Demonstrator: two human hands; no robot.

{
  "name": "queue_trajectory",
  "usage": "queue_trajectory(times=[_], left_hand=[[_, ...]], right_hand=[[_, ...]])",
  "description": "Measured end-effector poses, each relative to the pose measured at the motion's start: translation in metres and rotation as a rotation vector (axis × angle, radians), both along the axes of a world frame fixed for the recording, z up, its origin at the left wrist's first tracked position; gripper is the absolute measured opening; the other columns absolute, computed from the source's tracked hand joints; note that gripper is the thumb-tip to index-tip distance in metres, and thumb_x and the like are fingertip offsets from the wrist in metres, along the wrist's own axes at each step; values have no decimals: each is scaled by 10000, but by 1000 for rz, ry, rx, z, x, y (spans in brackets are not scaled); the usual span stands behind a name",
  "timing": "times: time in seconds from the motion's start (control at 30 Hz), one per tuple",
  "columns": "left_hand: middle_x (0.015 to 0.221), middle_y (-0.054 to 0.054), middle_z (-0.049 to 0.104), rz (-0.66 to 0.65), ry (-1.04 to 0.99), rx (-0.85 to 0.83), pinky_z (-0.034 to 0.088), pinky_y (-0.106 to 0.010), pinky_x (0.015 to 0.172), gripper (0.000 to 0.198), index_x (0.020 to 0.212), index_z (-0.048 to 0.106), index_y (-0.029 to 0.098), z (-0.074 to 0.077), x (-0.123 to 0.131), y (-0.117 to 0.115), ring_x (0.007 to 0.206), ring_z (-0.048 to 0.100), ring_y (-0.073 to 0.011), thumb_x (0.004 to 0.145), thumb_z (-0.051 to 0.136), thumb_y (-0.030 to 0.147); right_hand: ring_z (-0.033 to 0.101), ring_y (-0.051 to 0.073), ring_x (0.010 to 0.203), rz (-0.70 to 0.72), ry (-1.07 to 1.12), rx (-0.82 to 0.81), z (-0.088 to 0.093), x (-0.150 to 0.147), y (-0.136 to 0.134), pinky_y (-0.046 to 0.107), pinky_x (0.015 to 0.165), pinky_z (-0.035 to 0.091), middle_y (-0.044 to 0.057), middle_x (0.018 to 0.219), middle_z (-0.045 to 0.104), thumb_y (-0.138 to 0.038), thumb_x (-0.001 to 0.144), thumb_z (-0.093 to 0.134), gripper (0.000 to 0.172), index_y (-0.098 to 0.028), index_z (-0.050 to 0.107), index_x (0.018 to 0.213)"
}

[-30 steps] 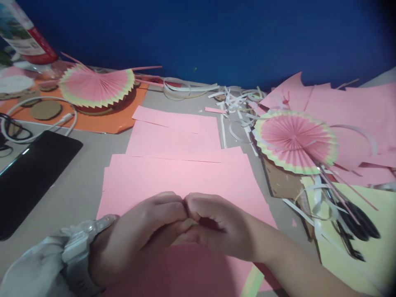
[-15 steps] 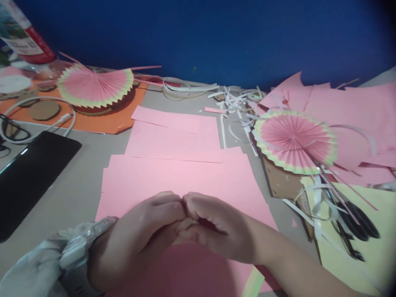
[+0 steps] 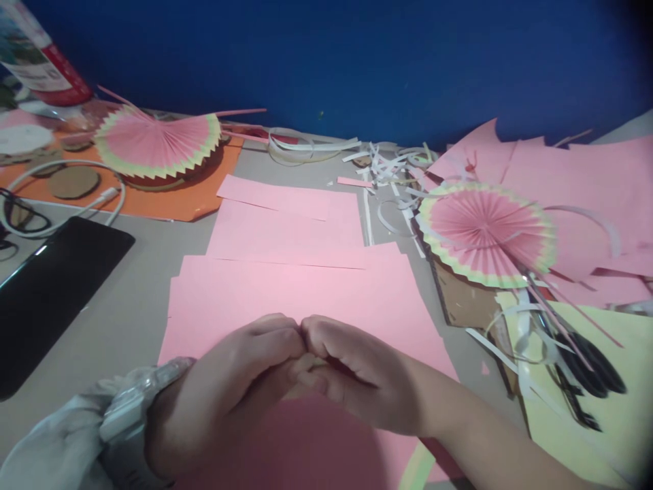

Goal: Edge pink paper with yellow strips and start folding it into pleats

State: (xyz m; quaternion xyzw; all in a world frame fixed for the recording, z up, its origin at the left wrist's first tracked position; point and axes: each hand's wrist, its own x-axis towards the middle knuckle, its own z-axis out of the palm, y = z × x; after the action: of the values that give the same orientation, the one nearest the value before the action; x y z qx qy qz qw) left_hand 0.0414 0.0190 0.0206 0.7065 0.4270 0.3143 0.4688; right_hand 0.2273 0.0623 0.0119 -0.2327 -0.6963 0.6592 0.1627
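My left hand point(image 3: 245, 381) and my right hand point(image 3: 364, 374) meet over a stack of pink paper sheets point(image 3: 290, 292) at the lower middle. Both are closed, with curled fingers touching at the knuckles and thumb tips close together. A tiny pale yellowish sliver shows between the thumbs; whatever the fingers grip is otherwise hidden behind them. Just right of my left wrist, the pink paper below lies in shadow. A yellow-green paper strip point(image 3: 417, 466) pokes out at the bottom, under my right forearm.
A black phone point(image 3: 61, 299) and white cable lie left. Pleated pink paper fans point(image 3: 158, 143) with yellow-green rims rest at back left and at right. Scissors point(image 3: 586, 361) lie on yellow paper point(image 3: 556, 422) among white paper strips point(image 3: 390, 163). A blue partition point(image 3: 316, 61) closes off the back.
My thumbs have shifted slightly against each other between the hands. Both hands otherwise keep the same place, and nothing on the table has moved.
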Motion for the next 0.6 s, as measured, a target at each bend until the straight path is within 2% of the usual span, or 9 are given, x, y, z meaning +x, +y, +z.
queue_trajectory(times=[0.2, 0.3, 0.4, 0.5, 0.6], left_hand=[[642, 26, 473, 74, 3, -130, 413, -218, 535, 265, 682, 491, 222, 2, 3, -2, 573, 443, -117, 905, 393, 326], [665, 25, 486, 115, -8, -187, 421, -220, 564, 272, 743, 520, 222, 3, 0, -2, 597, 449, -119, 913, 351, 351], [721, 21, 513, 60, 25, -237, 411, -222, 567, 229, 822, 523, 211, 4, -3, 0, 627, 462, -117, 900, 387, 378], [697, 29, 487, -5, 133, -283, 368, -219, 540, 230, 751, 484, 202, 1, -4, 3, 615, 431, -106, 899, 415, 363], [667, 40, 440, 19, 217, -249, 335, -221, 528, 228, 738, 464, 200, -2, -4, 4, 596, 388, -101, 905, 411, 345]], right_hand=[[323, 93, 656, 0, -4, -56, 0, 0, 0, 229, 597, 321, -37, 724, 332, -274, 937, 394, 259, -213, 280, 712], [342, 99, 667, -32, -18, -39, 1, 0, 1, 243, 631, 324, -33, 715, 348, -303, 960, 342, 265, -203, 338, 715], [371, 105, 674, -138, -79, -17, 2, 1, 2, 256, 639, 326, -25, 727, 387, -343, 972, 300, 292, -197, 385, 734], [366, 105, 630, -238, -86, -9, 2, 4, 4, 254, 601, 316, -29, 684, 387, -398, 971, 261, 357, -194, 399, 713], [341, 96, 592, -216, -94, 8, 0, 4, 5, 238, 551, 289, -42, 654, 372, -414, 929, 398, 325, -195, 403, 689]])
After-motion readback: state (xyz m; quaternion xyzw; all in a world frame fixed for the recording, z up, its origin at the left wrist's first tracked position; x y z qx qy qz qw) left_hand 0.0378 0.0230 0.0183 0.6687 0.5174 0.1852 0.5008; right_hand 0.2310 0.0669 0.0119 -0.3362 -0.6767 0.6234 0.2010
